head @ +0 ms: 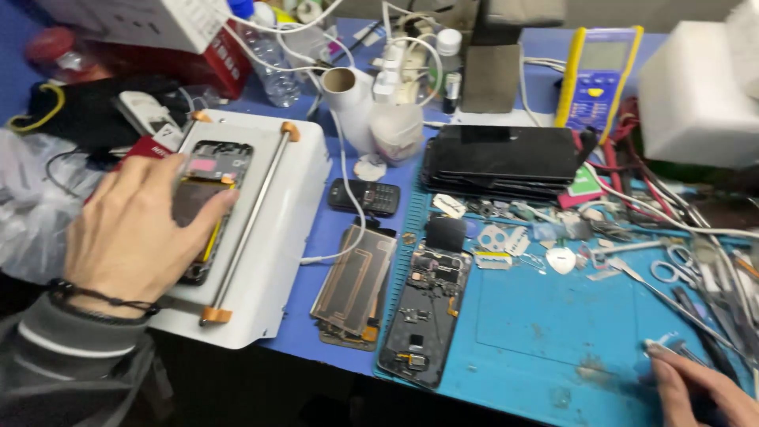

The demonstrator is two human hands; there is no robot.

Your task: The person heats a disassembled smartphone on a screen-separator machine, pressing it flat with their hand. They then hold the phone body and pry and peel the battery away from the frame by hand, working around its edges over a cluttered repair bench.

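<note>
My left hand (138, 229) lies flat, fingers spread a little, on an opened phone (217, 170) that rests on a white heating plate (285, 229) with metal clamp bars. At the lower right corner my right hand (696, 387) pinches a thin metal tool (660, 345) near the edge of the blue work mat (553, 316). Between the hands lies an opened phone body (423, 312) with its boards exposed, and beside it a stack of back covers (356, 281).
A stack of dark phone screens (506, 162) sits at the back, a yellow multimeter (597, 75) behind it. A small black keypad phone (365, 196), tweezers and scissors (680, 269), small parts, white cables, bottles and a white box (696, 103) crowd the table.
</note>
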